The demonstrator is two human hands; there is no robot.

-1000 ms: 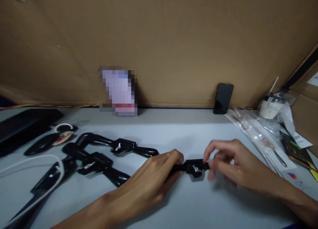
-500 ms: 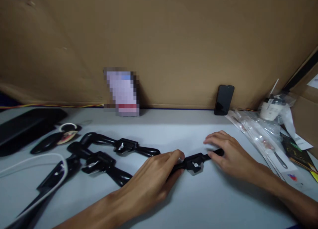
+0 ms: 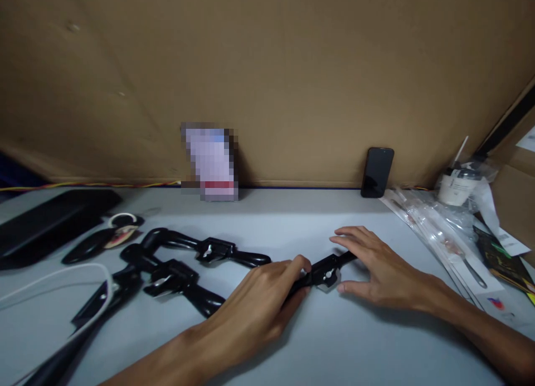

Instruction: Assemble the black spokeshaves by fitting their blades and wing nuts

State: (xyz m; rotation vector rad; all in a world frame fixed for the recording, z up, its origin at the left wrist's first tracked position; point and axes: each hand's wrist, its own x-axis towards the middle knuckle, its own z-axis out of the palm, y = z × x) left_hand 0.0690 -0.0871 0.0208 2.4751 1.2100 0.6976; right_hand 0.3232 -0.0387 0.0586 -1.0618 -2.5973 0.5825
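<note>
In the head view, my left hand (image 3: 267, 297) is wrapped round the near-left handle of a black spokeshave (image 3: 321, 270). Its metal blade and small screw face me in the middle of the tool. Around the spokeshave's far-right handle, my right hand (image 3: 376, 266) is spread, thumb and fingers apart. Whether that palm touches the handle I cannot tell. Left of my hands lie another black spokeshave (image 3: 215, 249) and a nearer spokeshave (image 3: 173, 279), partly behind my left forearm. A further black tool (image 3: 98, 308) lies at lower left under a white cable.
A phone (image 3: 377, 173) leans against the cardboard wall (image 3: 292, 85); a blurred-out screen (image 3: 213, 163) stands further left. At right are packaged brushes (image 3: 447, 246) and a cup (image 3: 457, 185) in plastic. A black case (image 3: 54, 221) and white cable (image 3: 109, 285) are at left.
My right hand has moved left along the spokeshave's handle, and its thumb and fingers have spread wider. The left hand keeps its hold. The view has shifted slightly.
</note>
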